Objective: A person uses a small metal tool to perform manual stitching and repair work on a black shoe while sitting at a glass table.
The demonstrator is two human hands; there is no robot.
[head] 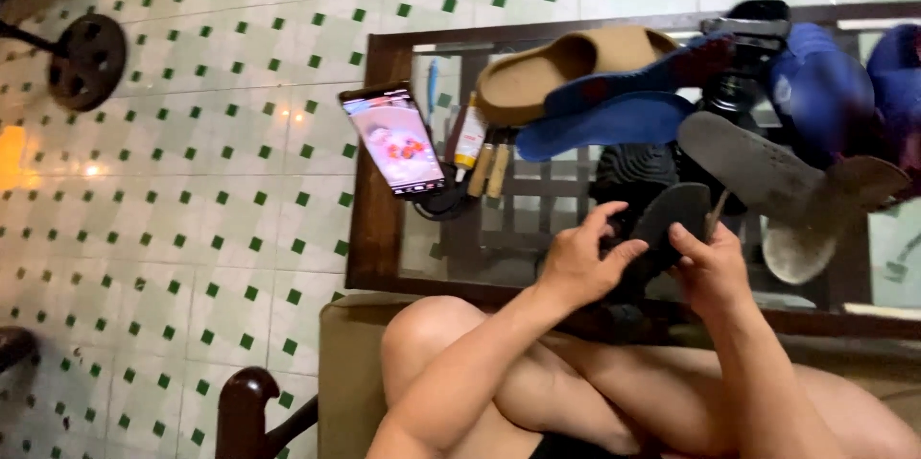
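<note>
I judge I'm mid-repair: left hand (580, 262) clasps the black shoe sole (662, 229), right hand (710, 272) pinches a thin tool (715, 214); next needs steady edge work.

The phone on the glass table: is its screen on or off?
On: the phone shows a bright, colourful picture as it leans propped on the table.

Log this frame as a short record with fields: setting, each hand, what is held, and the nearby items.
setting: glass-topped table with a dark wooden frame on green-dotted floor tiles
left hand: fingers on the dark shoe sole
right hand: holds the sole's other side, with a thin tool in its grip
nearby: tan slide sandal, blue insoles, lit phone, small tubes
</note>
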